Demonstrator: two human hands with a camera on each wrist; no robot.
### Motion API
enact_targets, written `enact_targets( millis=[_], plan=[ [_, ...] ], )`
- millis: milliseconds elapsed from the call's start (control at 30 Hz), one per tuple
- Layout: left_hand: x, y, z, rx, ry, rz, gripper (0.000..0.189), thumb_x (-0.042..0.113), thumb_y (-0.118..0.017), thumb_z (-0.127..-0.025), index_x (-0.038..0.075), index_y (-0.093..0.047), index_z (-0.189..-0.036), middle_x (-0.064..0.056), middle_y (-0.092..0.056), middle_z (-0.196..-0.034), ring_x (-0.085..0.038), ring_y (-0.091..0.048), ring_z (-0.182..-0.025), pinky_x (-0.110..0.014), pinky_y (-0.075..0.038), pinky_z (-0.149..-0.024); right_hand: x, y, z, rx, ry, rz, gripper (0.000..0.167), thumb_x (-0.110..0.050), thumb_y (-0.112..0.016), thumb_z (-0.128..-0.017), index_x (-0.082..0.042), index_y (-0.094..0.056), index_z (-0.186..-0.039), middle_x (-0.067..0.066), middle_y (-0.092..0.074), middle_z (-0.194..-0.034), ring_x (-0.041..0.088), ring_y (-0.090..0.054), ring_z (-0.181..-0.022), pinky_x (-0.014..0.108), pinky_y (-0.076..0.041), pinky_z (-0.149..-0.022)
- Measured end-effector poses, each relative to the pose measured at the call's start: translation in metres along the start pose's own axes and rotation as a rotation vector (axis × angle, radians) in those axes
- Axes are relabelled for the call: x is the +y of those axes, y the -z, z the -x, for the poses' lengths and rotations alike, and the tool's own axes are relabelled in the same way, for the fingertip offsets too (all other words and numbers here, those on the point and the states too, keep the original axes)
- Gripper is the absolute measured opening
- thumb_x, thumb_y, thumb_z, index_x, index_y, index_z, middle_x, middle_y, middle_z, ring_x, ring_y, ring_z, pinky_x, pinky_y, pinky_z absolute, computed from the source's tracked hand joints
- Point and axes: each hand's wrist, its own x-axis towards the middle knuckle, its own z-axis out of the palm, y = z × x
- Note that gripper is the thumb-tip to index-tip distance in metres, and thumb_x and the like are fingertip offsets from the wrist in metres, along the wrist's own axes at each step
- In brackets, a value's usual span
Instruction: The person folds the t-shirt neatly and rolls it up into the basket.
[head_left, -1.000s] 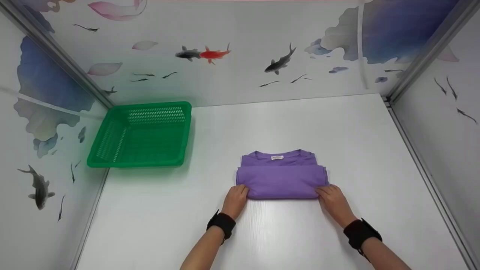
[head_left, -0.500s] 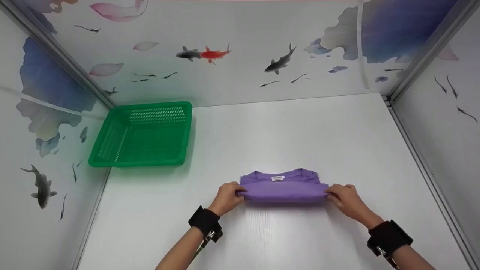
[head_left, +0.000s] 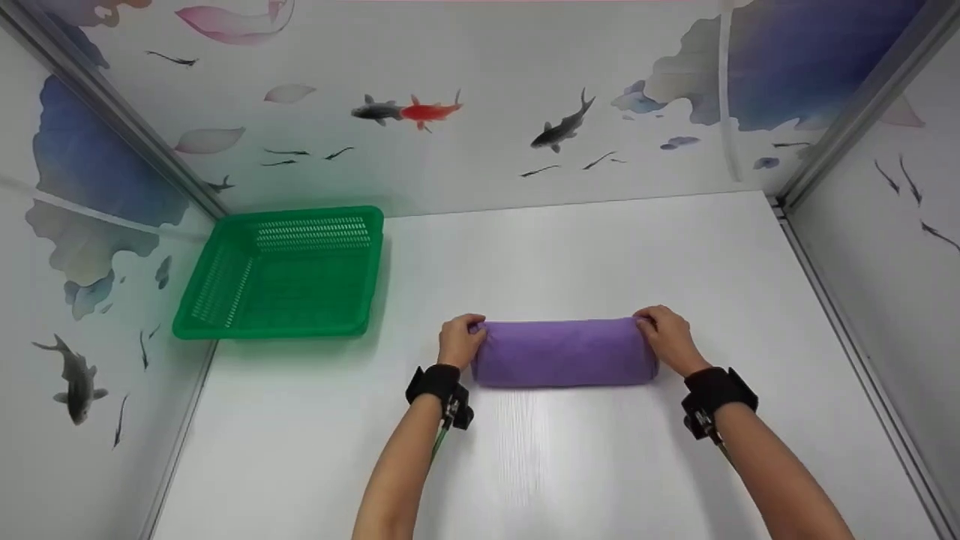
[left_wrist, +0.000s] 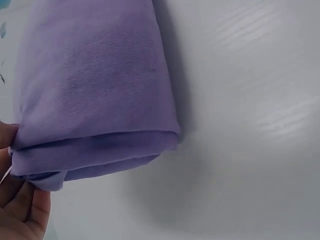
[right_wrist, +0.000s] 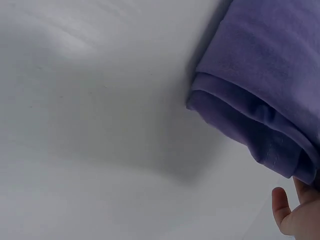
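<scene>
A purple T-shirt [head_left: 566,354] lies folded into a thick oblong bundle on the white table, its neckline and label out of sight. At its far left corner, my left hand [head_left: 459,341] pinches the cloth. The left wrist view shows the thumb [left_wrist: 7,135] on top and the fingers curled below the layered end. My right hand [head_left: 669,339] grips the far right corner. In the right wrist view, only part of that hand [right_wrist: 304,215] shows beside the loose end layers; the rest is outside the frame.
A green plastic basket [head_left: 352,330] with slotted sides stands at the back left of the table [head_left: 562,465], with nothing in it. White panels painted with fish and petals enclose the table at the back [head_left: 487,172] and both sides. Each wrist wears a black strap [head_left: 435,381].
The T-shirt has been folded over away from me, so its neckline and label are now covered. Both hands have moved from its near corners to the far corners.
</scene>
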Motion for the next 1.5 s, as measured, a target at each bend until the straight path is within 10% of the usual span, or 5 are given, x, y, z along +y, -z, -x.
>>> enact_targets(
  millis=[400,700,867,1067,1500],
  plan=[
    [-0.019,-0.035,-0.015,-0.005,0.093,-0.142,0.043,0.020,-0.064,-0.094,-0.008,-0.059,-0.126,-0.028,-0.060,-0.115,-0.043,-0.058,-0.107,-0.050,-0.046,-0.093,0.004,-0.018,-0.025,-0.088,-0.204,0.117,0.027,-0.008,-0.050,-0.099,0.012,-0.062,-0.113,0.032,-0.061,-0.115,0.051,-0.055,-0.109,0.067,-0.038,-0.090],
    [-0.015,-0.032,-0.003,0.045,0.229,-0.085,0.063,0.032,-0.066,-0.092,-0.015,-0.047,-0.131,-0.032,-0.054,-0.117,-0.046,-0.055,-0.109,-0.052,-0.046,-0.092,-0.005,-0.013,-0.013,-0.028,-0.342,0.021,0.055,-0.021,-0.047,-0.100,0.021,-0.037,-0.135,0.044,-0.043,-0.130,0.057,-0.042,-0.121,0.060,-0.036,-0.101],
    [-0.010,-0.032,0.008,0.001,0.346,-0.111,0.067,0.044,-0.072,-0.085,-0.016,-0.054,-0.108,-0.027,-0.061,-0.094,-0.038,-0.063,-0.088,-0.047,-0.051,-0.080,-0.013,-0.015,0.006,-0.059,-0.501,0.022,0.071,-0.041,-0.060,-0.093,0.026,-0.048,-0.110,0.040,-0.056,-0.100,0.044,-0.058,-0.085,0.049,-0.050,-0.076],
    [-0.005,-0.038,0.013,-0.045,0.418,-0.087,0.058,0.041,-0.076,-0.082,-0.014,-0.064,-0.096,-0.020,-0.067,-0.084,-0.021,-0.057,-0.070,-0.041,-0.053,-0.071,-0.015,-0.027,0.014,-0.115,-0.532,-0.043,0.055,-0.043,-0.066,-0.088,0.011,-0.056,-0.078,0.012,-0.052,-0.069,0.019,-0.046,-0.061,0.028,-0.039,-0.052],
    [-0.002,-0.048,0.022,-0.004,0.430,0.018,0.049,0.027,-0.074,-0.084,-0.016,-0.063,-0.104,-0.029,-0.066,-0.100,-0.038,-0.065,-0.093,-0.046,-0.051,-0.083,-0.028,-0.041,0.014,-0.019,-0.630,-0.171,0.057,-0.024,-0.065,-0.087,0.025,-0.053,-0.114,0.041,-0.056,-0.115,0.045,-0.057,-0.102,0.051,-0.046,-0.089]
  ],
)
